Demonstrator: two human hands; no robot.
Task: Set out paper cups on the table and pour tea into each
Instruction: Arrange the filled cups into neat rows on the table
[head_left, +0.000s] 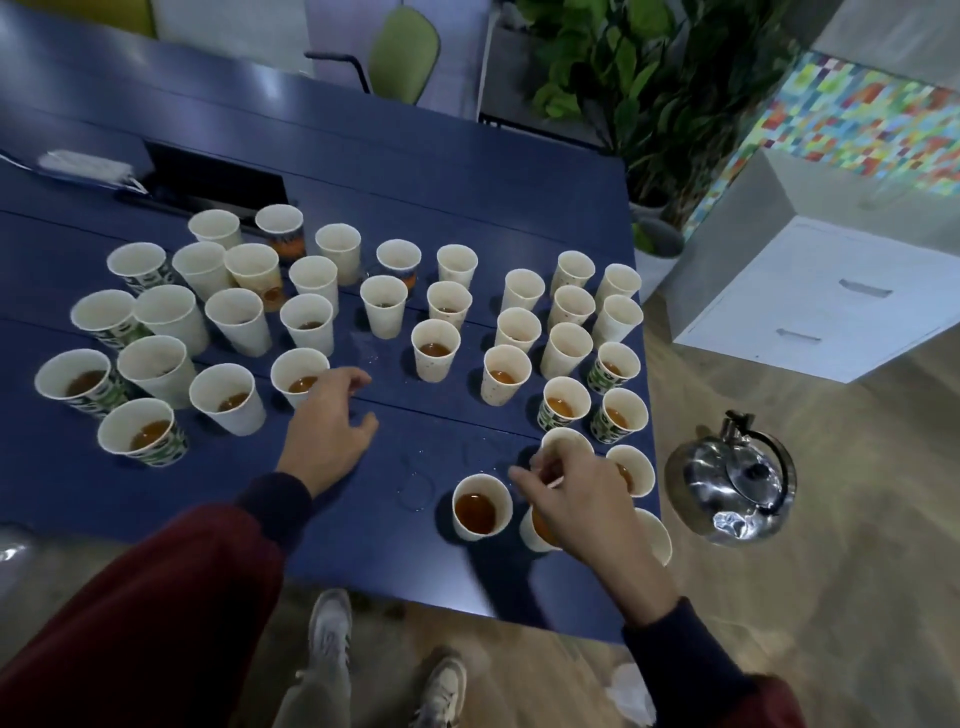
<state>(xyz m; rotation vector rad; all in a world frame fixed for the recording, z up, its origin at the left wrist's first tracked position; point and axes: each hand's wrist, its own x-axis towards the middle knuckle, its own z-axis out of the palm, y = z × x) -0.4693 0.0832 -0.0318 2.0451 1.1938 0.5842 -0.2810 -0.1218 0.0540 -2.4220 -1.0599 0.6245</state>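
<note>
**Mia:** What is the right hand (571, 499) doing, down by the near edge of the table (363, 545)?

**Tom:** It is over a cup with tea (537, 530). The fingers are bent, and the thumb and one finger meet near the rim. It is blurry, so I cannot tell if it has hold of the cup.

**Mia:** And the full cup (480, 506) just beside it?

**Tom:** Nobody touches that one. I think it stands close to the edge so it is easy to reach.

**Mia:** What about the left hand (324, 431)?

**Tom:** It is a bit further in, just in front of a half-full cup (298, 376). Its fingers are loosely bent, with nothing in them. Maybe it wants to move that cup.

**Mia:** Where is the kettle (730, 480)?

**Tom:** On the floor, beside the table on the right. No hand is on it, so nobody is pouring now.

**Mia:** Is the job done?

**Tom:** I think not. The near cups have tea, but I see none in the far cups (337, 249).
</note>
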